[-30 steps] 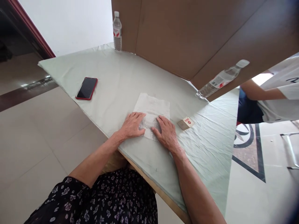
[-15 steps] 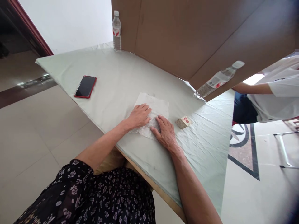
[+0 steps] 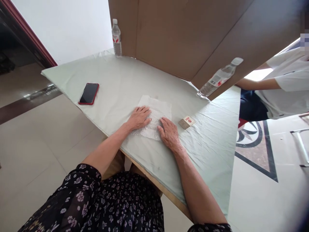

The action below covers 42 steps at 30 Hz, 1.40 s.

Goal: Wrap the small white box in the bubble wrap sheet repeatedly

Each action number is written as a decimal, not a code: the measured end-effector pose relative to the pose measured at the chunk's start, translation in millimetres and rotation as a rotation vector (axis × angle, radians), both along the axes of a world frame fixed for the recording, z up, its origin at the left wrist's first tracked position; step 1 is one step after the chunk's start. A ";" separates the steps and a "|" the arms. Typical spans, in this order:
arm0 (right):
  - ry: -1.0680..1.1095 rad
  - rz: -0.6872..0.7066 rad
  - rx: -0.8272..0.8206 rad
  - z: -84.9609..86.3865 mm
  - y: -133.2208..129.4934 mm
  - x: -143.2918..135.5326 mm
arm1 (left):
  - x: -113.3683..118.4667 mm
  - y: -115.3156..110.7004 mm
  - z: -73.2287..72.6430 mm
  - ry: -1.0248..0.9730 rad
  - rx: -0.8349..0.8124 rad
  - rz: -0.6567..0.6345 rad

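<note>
Two hands lie flat, thumbs spread from the other fingers: the left hand (image 3: 139, 118) on the left side of a white sheet (image 3: 155, 124), the right hand (image 3: 169, 132) at its right edge. Right of these fingers sits a small box (image 3: 186, 122); beyond the left fingers, leftward, lies a phone (image 3: 88, 93).

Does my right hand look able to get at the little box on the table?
Probably yes: the little box sits just beyond your right hand, with only tablecloth showing between them.
</note>
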State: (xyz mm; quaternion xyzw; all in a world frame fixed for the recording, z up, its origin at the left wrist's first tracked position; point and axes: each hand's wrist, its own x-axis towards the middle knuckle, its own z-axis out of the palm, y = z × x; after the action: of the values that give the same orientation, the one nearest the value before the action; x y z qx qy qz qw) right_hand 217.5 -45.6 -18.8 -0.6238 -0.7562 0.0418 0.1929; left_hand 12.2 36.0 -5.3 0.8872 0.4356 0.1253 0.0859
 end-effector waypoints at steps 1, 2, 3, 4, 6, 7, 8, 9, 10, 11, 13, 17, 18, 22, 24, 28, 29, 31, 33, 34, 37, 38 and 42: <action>-0.004 -0.023 0.003 -0.1 0.2 -1.0 | -0.1 0.1 0.2 0.004 -0.001 -0.001; -0.014 -0.050 0.005 0.1 0.2 -2.1 | -0.1 0.2 0.6 0.009 -0.002 -0.001; -0.026 -0.077 0.004 0.5 0.1 -3.4 | -0.1 0.2 1.1 0.014 -0.004 0.001; -0.037 -0.101 0.001 0.9 -0.1 -4.7 | 0.0 0.2 1.7 0.019 -0.005 0.004; -0.051 -0.130 -0.001 1.4 -0.5 -6.7 | 0.4 0.2 2.7 0.030 -0.009 0.009; -0.053 -0.133 0.002 1.4 -0.6 -7.3 | 0.6 0.2 3.0 0.035 -0.012 0.012; -0.053 -0.133 0.009 1.1 -0.6 -7.5 | 0.8 0.2 3.3 0.037 -0.014 0.014; -0.053 -0.131 0.017 0.6 -0.6 -7.6 | 0.8 0.2 3.4 0.037 -0.017 0.015; -0.053 -0.129 0.023 0.0 -0.4 -7.4 | 0.9 0.3 3.5 0.036 -0.019 0.017; -0.053 -0.127 0.026 -0.5 -0.3 -7.0 | 0.8 0.4 3.4 0.034 -0.022 0.020; -0.055 -0.124 0.023 -1.4 0.0 -6.3 | 0.7 0.6 3.3 0.029 -0.026 0.022; -0.055 -0.124 0.003 -2.1 0.2 -5.0 | 0.6 0.7 3.5 0.013 -0.032 0.024; -0.053 -0.123 0.002 -2.4 0.2 -4.6 | 0.7 0.6 3.7 0.008 -0.035 0.025; -0.031 -0.111 0.015 -4.3 0.8 -2.8 | 0.8 0.5 4.6 -0.005 -0.051 0.030; -0.013 -0.104 0.028 -5.0 1.0 -2.1 | 0.9 0.5 4.9 -0.010 -0.050 0.032; 0.001 -0.108 0.031 -4.4 0.8 -2.5 | 0.9 0.6 5.7 -0.005 -0.055 0.038; -0.003 -0.112 0.025 -4.0 0.7 -2.8 | 0.9 0.5 6.1 -0.004 -0.061 0.040; -0.012 -0.115 0.018 -3.5 0.7 -3.1 | 0.7 0.1 6.9 -0.006 -0.077 0.038; -0.022 -0.114 0.018 -3.7 0.9 -3.0 | 0.5 -0.4 7.6 -0.012 -0.089 0.037; -0.028 -0.113 0.020 -4.0 1.1 -2.9 | 0.4 -0.6 7.8 -0.015 -0.092 0.040; -0.027 -0.108 0.028 -4.9 1.7 -2.1 | 0.6 -0.8 7.7 -0.021 -0.080 0.053; -0.020 -0.104 0.033 -5.0 1.8 -2.0 | 0.8 -0.8 7.5 -0.021 -0.075 0.053; 0.005 -0.107 0.048 -4.0 1.2 -2.4 | 2.0 -0.7 6.4 -0.007 -0.062 0.046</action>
State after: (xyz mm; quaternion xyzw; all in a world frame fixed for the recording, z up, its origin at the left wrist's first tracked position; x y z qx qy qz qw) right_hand 215.1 -44.4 -22.8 -0.6584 -0.7221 0.0150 0.2117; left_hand 14.3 35.3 1.1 0.8735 0.4590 0.1169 0.1119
